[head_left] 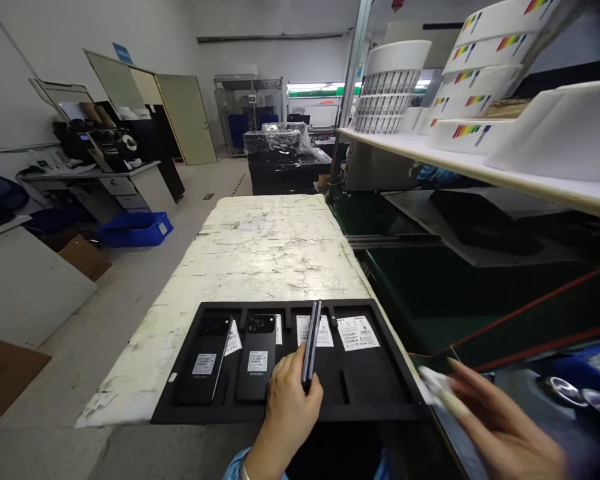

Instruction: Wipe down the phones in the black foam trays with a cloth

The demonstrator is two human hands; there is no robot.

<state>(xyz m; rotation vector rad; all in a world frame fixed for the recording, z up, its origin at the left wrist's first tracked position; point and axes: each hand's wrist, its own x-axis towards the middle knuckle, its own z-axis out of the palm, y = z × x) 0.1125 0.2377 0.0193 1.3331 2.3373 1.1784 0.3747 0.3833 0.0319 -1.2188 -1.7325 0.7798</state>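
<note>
My left hand point(293, 393) is closed round a smartphone point(312, 343), which stands on edge, its thin side facing me. It is over the third compartment of a black foam tray point(300, 415). Two black smartphones, one at the far left point(203, 363) and one beside it point(257, 360), lie in the tray with camera ends away from me and white stickers on their backs. Printed white labels show in the third compartment and the right one point(359, 333). Right of the tray, my right hand point(505, 420), blurred, pinches a crumpled white cloth point(436, 383).
The tray lies at the near end of a worn, pale-topped table point(275, 247). On the right are a dark green conveyor belt point(430, 287), a red cord and a shelf point(460, 163) with stacked white rolls. A blue bin point(135, 229) stands on the floor at left.
</note>
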